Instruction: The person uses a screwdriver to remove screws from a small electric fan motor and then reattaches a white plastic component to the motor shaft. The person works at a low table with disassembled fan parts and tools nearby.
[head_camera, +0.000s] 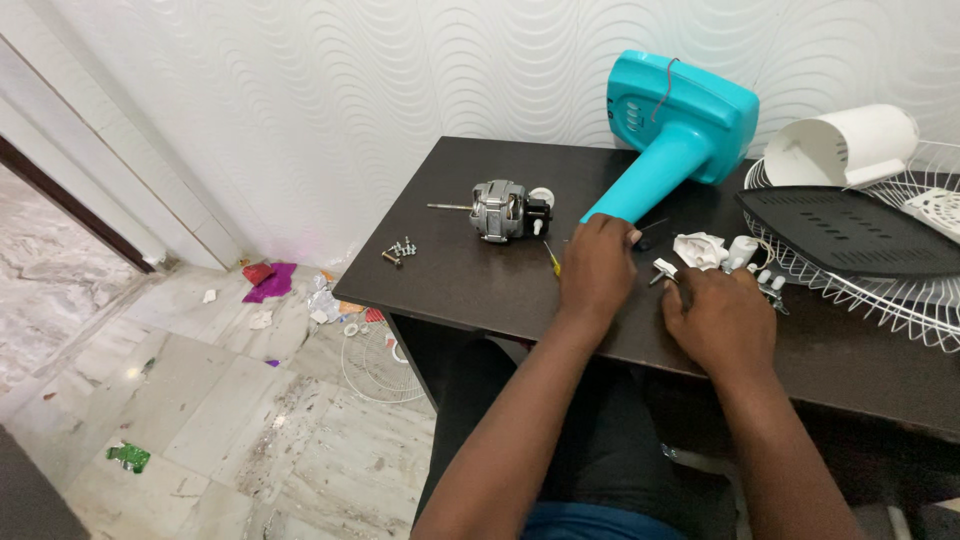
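Observation:
My left hand (597, 266) rests on the dark table (470, 280), fingers curled over a thin tool whose yellow tip (551, 260) pokes out on its left. My right hand (720, 318) is closed around a small white and metal part (665, 269) near some white plastic pieces (702, 249). Just beyond my left hand lies a turquoise fan stand (672, 127), tilted against the wall. A small metal fan motor (500, 211) with its shaft pointing left sits farther left.
Loose screws (399, 249) lie near the table's left edge. A white wire fan grille (880, 285), a black slotted panel (845, 229) and a white cylindrical housing (845, 145) fill the right. Another grille (375, 365) and scraps of wrapping litter the marble floor.

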